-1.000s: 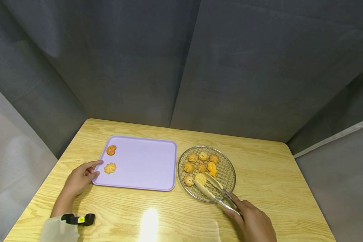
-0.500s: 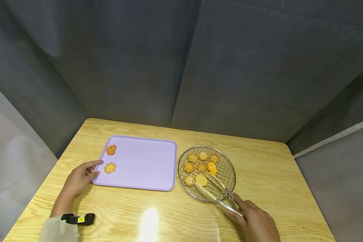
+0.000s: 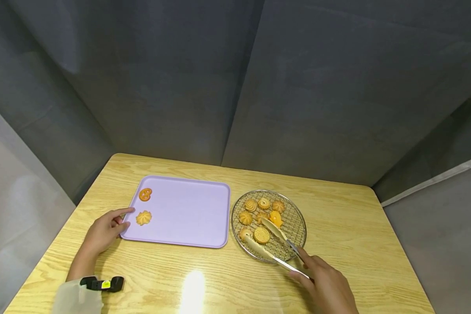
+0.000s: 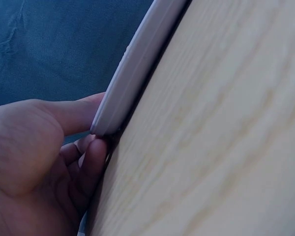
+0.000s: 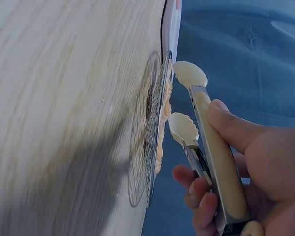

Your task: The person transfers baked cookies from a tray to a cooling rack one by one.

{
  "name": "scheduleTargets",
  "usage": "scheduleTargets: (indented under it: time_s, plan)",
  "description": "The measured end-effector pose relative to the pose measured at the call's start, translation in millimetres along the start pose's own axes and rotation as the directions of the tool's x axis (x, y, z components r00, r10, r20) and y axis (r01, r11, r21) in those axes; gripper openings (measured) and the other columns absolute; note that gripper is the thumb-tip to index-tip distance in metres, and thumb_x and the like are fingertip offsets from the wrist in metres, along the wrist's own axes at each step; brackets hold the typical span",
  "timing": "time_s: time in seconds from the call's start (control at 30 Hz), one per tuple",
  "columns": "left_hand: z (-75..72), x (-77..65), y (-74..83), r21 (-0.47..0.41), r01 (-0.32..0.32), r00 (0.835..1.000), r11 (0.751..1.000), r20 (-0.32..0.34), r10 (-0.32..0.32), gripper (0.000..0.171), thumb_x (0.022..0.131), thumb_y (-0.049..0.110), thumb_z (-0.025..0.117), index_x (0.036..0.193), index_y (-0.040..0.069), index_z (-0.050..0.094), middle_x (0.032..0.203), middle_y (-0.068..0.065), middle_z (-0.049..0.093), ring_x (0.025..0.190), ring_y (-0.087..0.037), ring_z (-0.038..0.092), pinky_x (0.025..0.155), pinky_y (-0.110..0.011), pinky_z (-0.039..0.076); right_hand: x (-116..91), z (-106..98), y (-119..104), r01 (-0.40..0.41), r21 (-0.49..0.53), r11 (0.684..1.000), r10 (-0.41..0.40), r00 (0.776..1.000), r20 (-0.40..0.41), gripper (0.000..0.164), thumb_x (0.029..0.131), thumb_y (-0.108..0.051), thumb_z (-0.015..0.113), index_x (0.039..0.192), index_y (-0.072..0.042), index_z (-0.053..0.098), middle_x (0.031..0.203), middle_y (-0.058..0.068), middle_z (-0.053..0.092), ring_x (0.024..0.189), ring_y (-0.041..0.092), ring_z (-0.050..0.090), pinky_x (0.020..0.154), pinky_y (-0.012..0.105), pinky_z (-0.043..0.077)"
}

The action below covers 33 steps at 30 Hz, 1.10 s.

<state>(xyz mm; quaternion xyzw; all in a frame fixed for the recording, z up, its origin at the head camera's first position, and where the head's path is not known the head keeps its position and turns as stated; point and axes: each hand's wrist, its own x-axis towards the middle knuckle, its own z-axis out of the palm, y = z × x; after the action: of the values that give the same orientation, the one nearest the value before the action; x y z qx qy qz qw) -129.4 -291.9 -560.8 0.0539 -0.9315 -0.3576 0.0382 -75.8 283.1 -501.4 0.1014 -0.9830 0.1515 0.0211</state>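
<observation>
My left hand (image 3: 104, 231) pinches the left edge of a lilac tray (image 3: 188, 213), its thumb lying over the rim (image 4: 120, 73) in the left wrist view. A pretzel (image 3: 145, 195) and a flower-shaped cookie (image 3: 143, 217) lie on that tray. My right hand (image 3: 329, 281) grips metal tongs (image 3: 278, 232) with cream-coloured tips. The tongs are spread, and in the head view their tips lie either side of a round dotted cookie (image 3: 261, 235) on the round wire rack (image 3: 296, 224). In the right wrist view the cream tips (image 5: 183, 129) appear just above the rack's cookies.
Several other cookies sit close together on the rack, among them a swirl cookie (image 3: 250, 205) and an orange fish-shaped one (image 3: 275, 218). The rack stands right beside the tray on a wooden table (image 3: 149, 279). Grey curtains (image 3: 172, 87) surround the table's back and sides.
The tongs' tips have spread wider, one shifting left over the lower-left cookie and the other slightly up. The left hand and tray have stayed in place.
</observation>
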Motion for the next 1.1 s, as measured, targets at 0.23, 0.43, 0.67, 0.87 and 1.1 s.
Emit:
scheduleTargets:
  time_s: [0.23,0.43,0.67,0.87,1.1]
  plan:
    - [-0.3,-0.4,1.4,-0.008,0.004,1.000,1.000,0.003,-0.004,0.044,0.098,0.006,0.067,0.142,0.004,0.061,0.091,-0.009,0.053,0.072,-0.018,0.048,0.056,-0.026,0.039,7.3,3.5,-7.3,-0.001,0.019,1.000,0.000,1.000,0.022,0.071,0.089,-0.052,0.075,0.149,-0.019,0.057,0.101,-0.004,0.069,0.085,0.018,0.070,0.073,0.046,0.055]
    - [0.2,-0.4,0.4,-0.008,0.011,1.000,1.000,0.004,-0.011,0.044,0.098,0.006,0.067,0.142,0.004,0.061,0.092,-0.009,0.053,0.072,-0.018,0.048,0.055,-0.026,0.039,13.9,10.2,-16.6,0.050,0.039,0.998,-0.050,0.999,0.001,0.074,0.089,-0.056,0.073,0.151,-0.019,0.055,0.113,0.001,0.071,0.098,0.025,0.072,0.082,0.050,0.056]
    - [0.2,-0.6,0.4,-0.011,0.007,1.000,1.000,0.002,-0.007,0.044,0.098,0.006,0.067,0.142,0.004,0.061,0.092,-0.009,0.053,0.072,-0.018,0.048,0.056,-0.026,0.039,24.0,15.8,-29.1,0.054,0.076,0.996,-0.057,0.998,0.028,0.078,0.089,-0.055,0.074,0.153,-0.016,0.051,0.134,0.015,0.067,0.116,0.039,0.067,0.093,0.058,0.052]
    - [-0.1,-0.9,1.0,-0.005,0.000,1.000,1.000,0.002,0.000,0.044,0.097,0.006,0.067,0.141,0.004,0.062,0.091,-0.009,0.053,0.073,-0.018,0.048,0.057,-0.026,0.039,32.9,22.2,-36.6,0.104,0.070,0.992,-0.103,0.995,-0.015,0.081,0.085,-0.054,0.079,0.152,-0.016,0.053,0.128,0.013,0.069,0.109,0.035,0.070,0.088,0.056,0.054]
    - [-0.3,-0.4,0.2,-0.003,-0.008,1.000,1.000,-0.001,0.008,0.044,0.097,0.006,0.067,0.141,0.003,0.062,0.091,-0.009,0.053,0.073,-0.018,0.048,0.058,-0.026,0.038,43.2,24.4,-47.9,0.120,0.053,0.991,-0.120,0.993,-0.014,0.083,0.083,-0.054,0.080,0.150,-0.013,0.054,0.110,0.006,0.072,0.095,0.029,0.071,0.080,0.051,0.056]
